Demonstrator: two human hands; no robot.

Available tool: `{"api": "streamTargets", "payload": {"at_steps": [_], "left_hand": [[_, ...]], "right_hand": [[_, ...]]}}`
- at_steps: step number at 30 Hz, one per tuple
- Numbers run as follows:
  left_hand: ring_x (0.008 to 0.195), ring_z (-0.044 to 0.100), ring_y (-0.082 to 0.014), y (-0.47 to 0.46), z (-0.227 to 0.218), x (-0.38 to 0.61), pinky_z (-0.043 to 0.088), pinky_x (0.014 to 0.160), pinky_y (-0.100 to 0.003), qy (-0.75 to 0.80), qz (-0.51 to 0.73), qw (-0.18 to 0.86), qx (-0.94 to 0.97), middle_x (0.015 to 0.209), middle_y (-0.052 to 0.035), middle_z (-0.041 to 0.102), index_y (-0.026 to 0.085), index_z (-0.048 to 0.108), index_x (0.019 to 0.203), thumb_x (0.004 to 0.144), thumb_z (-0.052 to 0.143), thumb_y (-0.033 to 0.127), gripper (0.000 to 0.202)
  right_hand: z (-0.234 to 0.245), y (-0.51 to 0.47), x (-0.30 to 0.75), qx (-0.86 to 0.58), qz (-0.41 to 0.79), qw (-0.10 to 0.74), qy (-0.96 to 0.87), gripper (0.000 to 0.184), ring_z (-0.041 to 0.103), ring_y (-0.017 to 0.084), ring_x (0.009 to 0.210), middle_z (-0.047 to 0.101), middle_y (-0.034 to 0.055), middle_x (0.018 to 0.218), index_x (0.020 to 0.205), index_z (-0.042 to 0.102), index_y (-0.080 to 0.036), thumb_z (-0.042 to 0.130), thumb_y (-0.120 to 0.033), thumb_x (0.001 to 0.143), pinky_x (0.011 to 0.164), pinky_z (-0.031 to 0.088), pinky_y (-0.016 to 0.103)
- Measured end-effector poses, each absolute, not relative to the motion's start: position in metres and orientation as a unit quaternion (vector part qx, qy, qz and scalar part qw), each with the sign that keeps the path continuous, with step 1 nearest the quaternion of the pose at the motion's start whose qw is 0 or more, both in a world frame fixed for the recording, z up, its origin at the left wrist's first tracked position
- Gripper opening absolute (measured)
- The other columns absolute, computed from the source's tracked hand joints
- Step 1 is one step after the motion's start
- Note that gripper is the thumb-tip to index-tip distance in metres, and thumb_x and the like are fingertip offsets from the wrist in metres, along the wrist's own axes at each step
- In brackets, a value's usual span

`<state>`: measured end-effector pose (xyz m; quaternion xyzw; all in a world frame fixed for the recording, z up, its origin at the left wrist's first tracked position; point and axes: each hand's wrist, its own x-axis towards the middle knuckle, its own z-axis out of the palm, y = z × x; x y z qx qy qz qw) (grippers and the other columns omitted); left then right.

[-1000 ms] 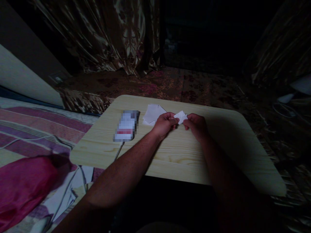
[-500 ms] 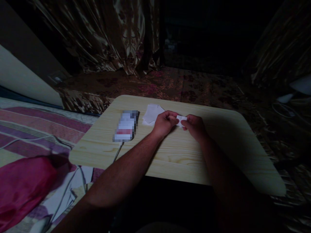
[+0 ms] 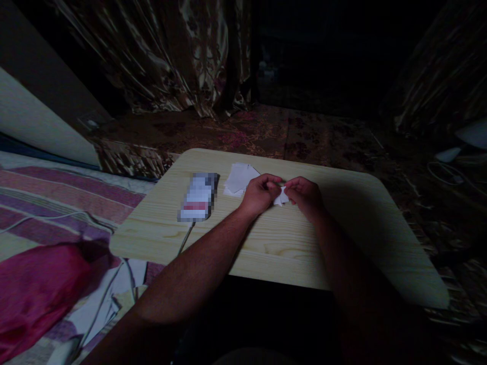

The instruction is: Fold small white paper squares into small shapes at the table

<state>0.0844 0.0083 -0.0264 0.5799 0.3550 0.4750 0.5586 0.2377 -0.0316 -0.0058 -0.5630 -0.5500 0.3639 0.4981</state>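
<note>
Over the middle of the table, a small folded piece of white paper (image 3: 282, 196) is held between both hands. My left hand (image 3: 262, 192) pinches its left side with thumb and fingers. From the other side my right hand (image 3: 303, 194) grips the right edge, thumb on top. The paper's lower edge looks uneven and hangs below the fingertips; its folds are partly hidden. Just left of my left hand lies a loose stack of white paper sheets (image 3: 240, 177) on the wooden table (image 3: 281, 248).
A blurred-out phone (image 3: 198, 197) with a cable lies on the table's left side. Left of the table is a striped bed cover (image 3: 64, 182) with a pink cloth (image 3: 41, 299) and white papers. Patterned curtains (image 3: 213, 50) hang behind. A white lamp-like object (image 3: 472, 136) stands at right.
The small paper has tipped from nearly flat to hanging lower between the fingertips. My left fingers have lifted and curled over it, and my right hand has shifted slightly.
</note>
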Motion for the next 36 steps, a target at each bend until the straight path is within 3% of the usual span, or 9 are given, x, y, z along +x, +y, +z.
{"api": "streamTargets", "payload": {"at_steps": [7, 13, 19, 25, 32, 36], "left_hand": [[0.049, 0.051, -0.0085, 0.0084, -0.0254, 0.0851, 0.037, 0.049, -0.021, 0.335, 0.475, 0.574, 0.577, 0.062, 0.0023, 0.061, 0.015, 0.062, 0.097, 0.065, 0.074, 0.023, 0.035], [0.054, 0.053, -0.0091, 0.0078, -0.0240, 0.0855, 0.040, 0.053, -0.021, 0.349, 0.456, 0.590, 0.568, 0.066, 0.0017, 0.062, 0.015, 0.063, 0.095, 0.063, 0.075, 0.025, 0.036], [0.050, 0.047, -0.0072, 0.0077, -0.0257, 0.0854, 0.034, 0.050, -0.021, 0.380, 0.417, 0.562, 0.605, 0.061, 0.0025, 0.059, 0.014, 0.059, 0.071, 0.066, 0.072, 0.030, 0.022], [0.047, 0.047, -0.0077, 0.0084, -0.0279, 0.0865, 0.033, 0.046, -0.021, 0.379, 0.445, 0.591, 0.556, 0.062, 0.0022, 0.060, 0.016, 0.059, 0.078, 0.068, 0.071, 0.034, 0.024], [0.054, 0.052, -0.0088, 0.0113, -0.0309, 0.0868, 0.038, 0.051, -0.021, 0.389, 0.491, 0.542, 0.560, 0.073, -0.0003, 0.066, 0.016, 0.064, 0.091, 0.065, 0.074, 0.030, 0.031], [0.053, 0.050, -0.0084, 0.0098, -0.0279, 0.0865, 0.035, 0.049, -0.020, 0.400, 0.505, 0.512, 0.568, 0.071, 0.0005, 0.065, 0.017, 0.064, 0.097, 0.065, 0.074, 0.029, 0.035]], "right_hand": [[-0.0060, -0.0316, 0.2370, -0.565, 0.364, 0.500, -0.546, 0.014, 0.051, 0.009, 0.045, 0.060, -0.0029, 0.055, 0.078, 0.062, -0.017, 0.066, -0.027, 0.068, 0.043, 0.037, 0.020], [-0.0065, -0.0321, 0.2366, -0.574, 0.367, 0.503, -0.531, 0.013, 0.055, 0.011, 0.044, 0.060, -0.0026, 0.051, 0.076, 0.061, -0.017, 0.066, -0.027, 0.069, 0.045, 0.043, 0.021], [-0.0054, -0.0310, 0.2367, -0.569, 0.371, 0.518, -0.521, 0.014, 0.058, 0.012, 0.044, 0.063, -0.0015, 0.052, 0.075, 0.060, -0.017, 0.067, -0.028, 0.069, 0.046, 0.047, 0.023], [-0.0078, -0.0314, 0.2371, -0.552, 0.387, 0.516, -0.528, 0.015, 0.061, 0.013, 0.047, 0.066, 0.0001, 0.056, 0.077, 0.059, -0.017, 0.067, -0.028, 0.070, 0.049, 0.051, 0.024], [-0.0096, -0.0304, 0.2354, -0.552, 0.384, 0.519, -0.528, 0.017, 0.062, 0.014, 0.050, 0.065, -0.0004, 0.057, 0.079, 0.059, -0.018, 0.068, -0.026, 0.068, 0.048, 0.051, 0.024], [-0.0102, -0.0296, 0.2366, -0.543, 0.369, 0.534, -0.533, 0.017, 0.063, 0.014, 0.053, 0.064, -0.0009, 0.061, 0.082, 0.059, -0.018, 0.068, -0.025, 0.068, 0.049, 0.051, 0.023]]}}
